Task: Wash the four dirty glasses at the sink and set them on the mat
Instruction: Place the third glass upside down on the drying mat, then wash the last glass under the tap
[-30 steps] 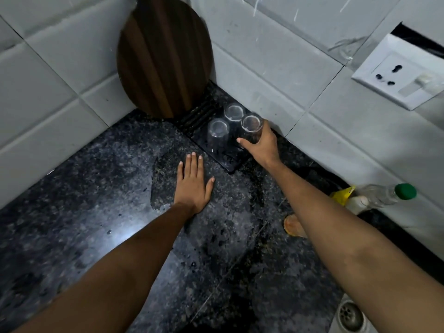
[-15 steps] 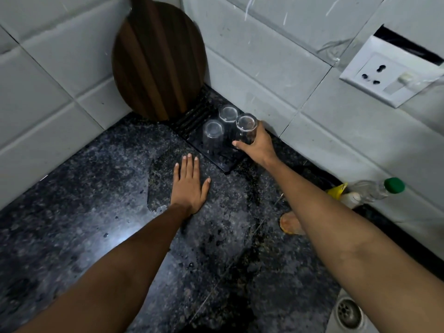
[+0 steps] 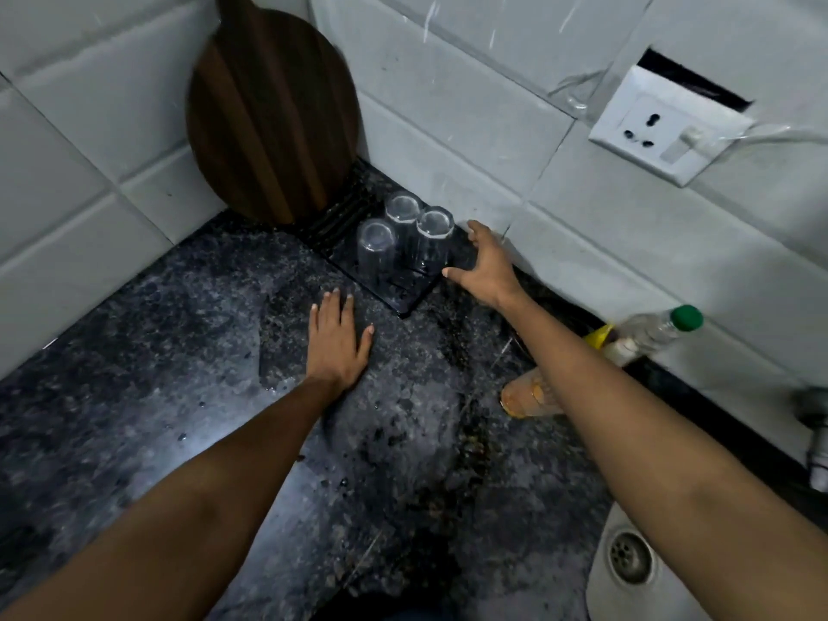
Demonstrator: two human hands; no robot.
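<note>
Three clear glasses are seen standing upside down in a tight cluster on the black mat [image 3: 405, 302], which lies flat on the dark speckled counter [image 3: 179, 351] in the wall corner. The rear glass [image 3: 402, 209] is set at 12 o'clock of the cluster, the right glass [image 3: 433, 224] at about 3 o'clock just beside it, and the front-left glass [image 3: 375, 240] at about 8 o'clock; whether they touch cannot be told. Part of the steel sink [image 3: 627, 558], with its round drain, is seen at 4 o'clock from the mat, well apart from it.
</note>
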